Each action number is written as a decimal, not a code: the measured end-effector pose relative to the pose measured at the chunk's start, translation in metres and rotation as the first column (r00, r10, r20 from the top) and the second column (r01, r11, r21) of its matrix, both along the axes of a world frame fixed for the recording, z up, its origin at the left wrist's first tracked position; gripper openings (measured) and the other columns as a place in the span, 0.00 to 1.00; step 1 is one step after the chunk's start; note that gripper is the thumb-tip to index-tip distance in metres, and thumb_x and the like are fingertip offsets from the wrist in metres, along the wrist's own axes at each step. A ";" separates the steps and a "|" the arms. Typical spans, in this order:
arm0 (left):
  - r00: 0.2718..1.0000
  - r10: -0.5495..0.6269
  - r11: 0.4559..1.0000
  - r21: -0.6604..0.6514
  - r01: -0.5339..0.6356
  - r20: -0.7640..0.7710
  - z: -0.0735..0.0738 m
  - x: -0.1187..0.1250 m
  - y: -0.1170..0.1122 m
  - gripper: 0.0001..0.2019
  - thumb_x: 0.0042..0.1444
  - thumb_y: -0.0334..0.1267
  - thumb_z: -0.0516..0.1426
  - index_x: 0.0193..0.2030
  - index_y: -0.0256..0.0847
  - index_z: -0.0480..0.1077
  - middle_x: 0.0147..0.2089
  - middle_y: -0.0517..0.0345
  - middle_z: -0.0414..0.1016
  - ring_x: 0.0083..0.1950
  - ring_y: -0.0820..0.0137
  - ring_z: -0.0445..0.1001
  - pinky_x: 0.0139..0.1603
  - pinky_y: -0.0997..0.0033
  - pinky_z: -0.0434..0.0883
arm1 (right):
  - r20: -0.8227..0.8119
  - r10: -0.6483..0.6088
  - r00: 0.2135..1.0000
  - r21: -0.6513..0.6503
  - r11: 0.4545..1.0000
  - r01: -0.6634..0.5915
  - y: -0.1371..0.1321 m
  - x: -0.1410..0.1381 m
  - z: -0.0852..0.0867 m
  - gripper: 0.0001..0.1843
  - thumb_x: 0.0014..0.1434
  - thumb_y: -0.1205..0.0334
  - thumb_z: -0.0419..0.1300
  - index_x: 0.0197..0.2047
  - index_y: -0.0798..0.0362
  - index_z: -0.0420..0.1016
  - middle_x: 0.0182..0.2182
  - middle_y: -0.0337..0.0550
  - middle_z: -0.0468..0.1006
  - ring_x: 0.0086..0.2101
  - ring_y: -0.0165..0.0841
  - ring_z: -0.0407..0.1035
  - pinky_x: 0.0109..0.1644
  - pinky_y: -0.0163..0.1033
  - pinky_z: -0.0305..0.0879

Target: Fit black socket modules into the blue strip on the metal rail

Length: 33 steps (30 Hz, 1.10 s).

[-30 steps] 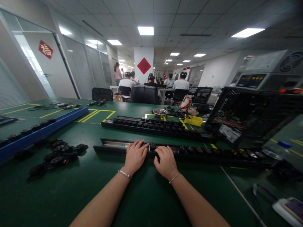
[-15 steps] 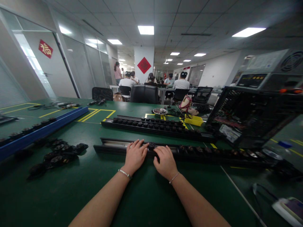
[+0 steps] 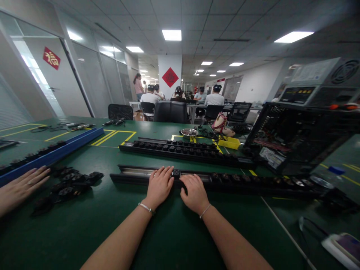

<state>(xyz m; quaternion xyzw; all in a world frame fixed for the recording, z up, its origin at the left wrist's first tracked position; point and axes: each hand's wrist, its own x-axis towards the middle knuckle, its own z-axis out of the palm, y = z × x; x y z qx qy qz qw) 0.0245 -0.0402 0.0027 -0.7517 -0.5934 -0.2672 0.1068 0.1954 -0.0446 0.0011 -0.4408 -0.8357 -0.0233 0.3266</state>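
A long black rail (image 3: 132, 177) lies across the table in front of me, its left part showing a bare metallic channel. A small black square module (image 3: 176, 172) sits in the channel between my hands. My left hand (image 3: 159, 187) rests over the rail just left of the module, fingers stretched out side by side. On the other side, my right hand (image 3: 194, 190) lies on the rail with bent fingers and the thumb apart. Nothing shows inside either hand. Further right, several round black parts (image 3: 225, 177) are seated in the rail.
Another person's hand (image 3: 24, 187) reaches in from the left beside a pile of black parts (image 3: 67, 183) and a blue rail (image 3: 75, 142). Behind my rail lie filled black rails (image 3: 168, 149), a metal bowl (image 3: 189, 132) and a yellow tray (image 3: 229, 142). A computer case (image 3: 295, 138) stands right.
Another person's hand has come in at the left edge. My hands stay on the rail around the module, nearly unmoved; the whole view has shifted slightly.
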 end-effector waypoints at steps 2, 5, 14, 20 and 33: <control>1.000 -0.014 1.000 -0.016 0.014 -0.001 0.000 -0.002 0.000 0.23 0.62 0.43 0.43 0.64 0.48 0.54 0.61 0.59 0.66 0.63 0.65 0.60 0.61 0.57 0.55 | -0.010 0.006 1.000 -0.005 1.000 -0.006 0.001 0.000 0.000 0.18 0.53 0.66 0.52 0.48 0.52 0.71 0.48 0.45 0.74 0.50 0.36 0.63 0.61 0.46 0.47; 0.998 -0.048 0.998 -0.034 0.046 -0.034 0.000 -0.004 -0.002 0.25 0.62 0.44 0.44 0.66 0.52 0.50 0.62 0.60 0.65 0.64 0.63 0.58 0.61 0.56 0.54 | -0.027 0.018 0.999 -0.020 1.000 -0.018 0.001 0.000 0.001 0.19 0.53 0.67 0.52 0.48 0.52 0.71 0.48 0.45 0.74 0.50 0.37 0.63 0.60 0.46 0.48; 0.975 -0.109 0.994 -0.042 0.103 -0.196 -0.003 0.003 -0.009 0.31 0.54 0.53 0.53 0.64 0.61 0.51 0.65 0.53 0.58 0.66 0.52 0.53 0.63 0.46 0.50 | 0.105 -0.018 0.994 -0.088 0.996 0.028 0.001 -0.003 0.007 0.20 0.53 0.68 0.50 0.50 0.51 0.70 0.46 0.44 0.75 0.43 0.36 0.64 0.46 0.42 0.54; 0.977 -0.083 0.996 -0.037 0.077 -0.196 -0.004 0.005 -0.009 0.30 0.55 0.50 0.53 0.65 0.59 0.51 0.65 0.50 0.58 0.66 0.53 0.53 0.63 0.48 0.51 | 0.120 0.017 0.993 -0.131 0.991 -0.001 0.003 -0.001 0.008 0.23 0.53 0.71 0.49 0.51 0.51 0.69 0.47 0.43 0.75 0.43 0.36 0.63 0.46 0.42 0.53; 0.991 -0.024 0.999 -0.044 0.018 -0.134 -0.004 0.013 -0.008 0.27 0.53 0.42 0.56 0.61 0.56 0.59 0.66 0.50 0.57 0.67 0.50 0.51 0.62 0.48 0.54 | 0.131 -0.006 0.991 -0.071 0.997 0.016 0.003 0.000 0.004 0.22 0.54 0.71 0.49 0.52 0.49 0.67 0.46 0.42 0.75 0.40 0.35 0.64 0.45 0.41 0.55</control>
